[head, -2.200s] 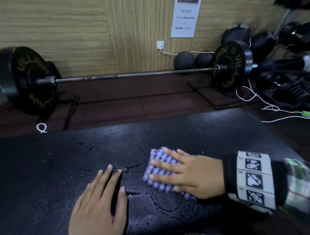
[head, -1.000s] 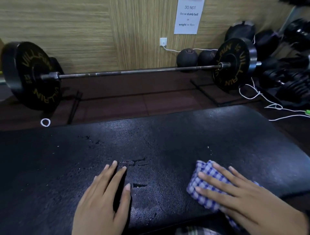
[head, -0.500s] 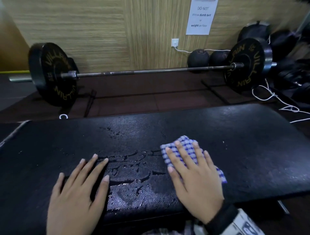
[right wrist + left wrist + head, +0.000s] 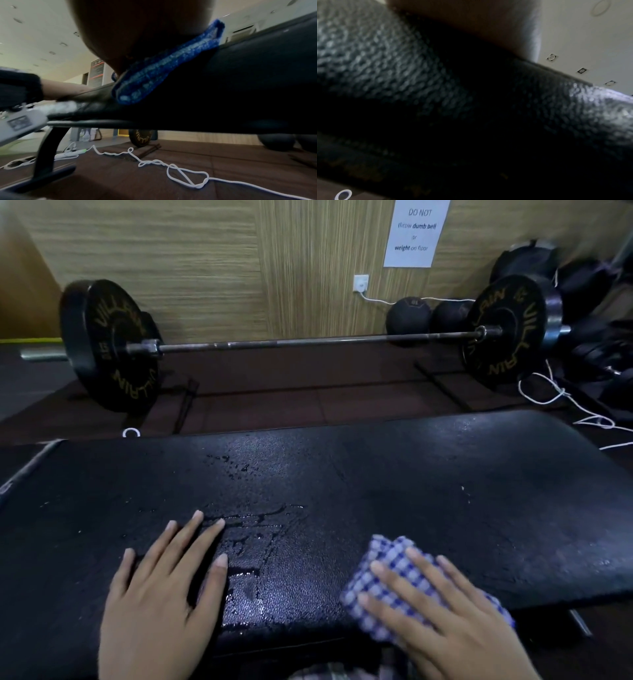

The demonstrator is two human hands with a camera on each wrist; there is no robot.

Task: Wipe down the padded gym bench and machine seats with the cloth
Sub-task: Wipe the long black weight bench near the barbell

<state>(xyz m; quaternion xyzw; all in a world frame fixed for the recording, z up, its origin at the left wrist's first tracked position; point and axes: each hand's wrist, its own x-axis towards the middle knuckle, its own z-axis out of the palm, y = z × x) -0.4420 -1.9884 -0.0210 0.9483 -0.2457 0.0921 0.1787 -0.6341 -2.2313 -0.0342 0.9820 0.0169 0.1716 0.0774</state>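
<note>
A black padded bench (image 4: 428,481) stretches across the head view, with wet streaks near its middle. My right hand (image 4: 431,614) lies flat with straight fingers on a folded blue-and-white checked cloth (image 4: 387,563), pressing it onto the pad near the front edge. My left hand (image 4: 164,587) rests flat on the pad to the left, fingers spread, holding nothing. In the right wrist view the cloth (image 4: 164,67) is squashed between the palm and the bench (image 4: 231,88). The left wrist view shows only the pad's grain (image 4: 402,67) up close.
Behind the bench a loaded barbell (image 4: 291,342) lies on the dark floor by a wood-panelled wall. Two black balls (image 4: 407,314) and dumbbells (image 4: 603,350) sit at the right. A white cord (image 4: 561,402) trails across the floor; the bench's leg (image 4: 48,148) stands below.
My right hand slid the cloth from the pad's middle back toward the front right edge. The left hand stayed flat in place. The head view shifted slightly.
</note>
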